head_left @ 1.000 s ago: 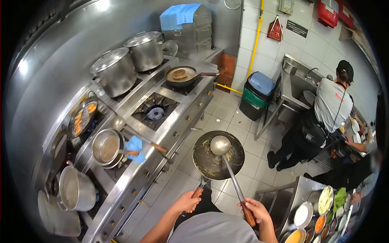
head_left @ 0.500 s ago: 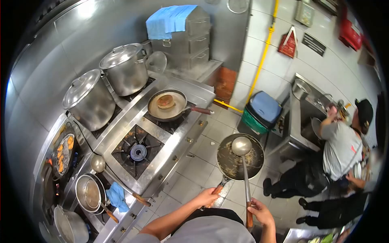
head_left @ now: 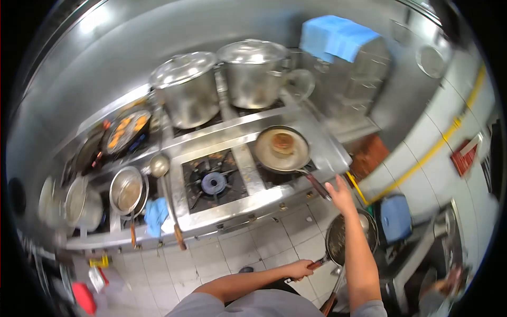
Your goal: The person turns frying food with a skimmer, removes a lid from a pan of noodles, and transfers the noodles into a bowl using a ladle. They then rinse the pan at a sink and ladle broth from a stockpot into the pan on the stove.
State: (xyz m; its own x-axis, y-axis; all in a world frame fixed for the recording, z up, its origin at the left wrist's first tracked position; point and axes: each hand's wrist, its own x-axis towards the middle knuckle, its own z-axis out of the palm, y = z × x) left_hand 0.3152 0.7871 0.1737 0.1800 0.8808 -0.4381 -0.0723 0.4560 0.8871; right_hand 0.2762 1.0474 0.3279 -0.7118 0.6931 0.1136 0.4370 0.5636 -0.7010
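My left hand [head_left: 300,270] is wrapped round the handle of a dark pan [head_left: 336,240], held above the floor with food bits inside. A ladle [head_left: 364,222] rests in that pan, its wooden handle [head_left: 328,305] hanging down, partly behind my right arm. Stretched forward, my right hand [head_left: 339,194] has its fingers apart beside the dark handle [head_left: 318,187] of a frying pan [head_left: 264,150] on the stove. A browned round piece [head_left: 283,142] sits in this frying pan.
Two lidded pots [head_left: 252,79] stand at the stove's back. An open burner [head_left: 214,183] is left of the frying pan. A second ladle [head_left: 159,165], a blue cloth [head_left: 156,215] and a saucepan [head_left: 127,193] lie farther left. A blue-lidded bin [head_left: 396,217] stands at right.
The view has turned toward the stove. My right hand has let go of the ladle and moved forward to the frying pan's handle. My left hand still holds the dark pan.
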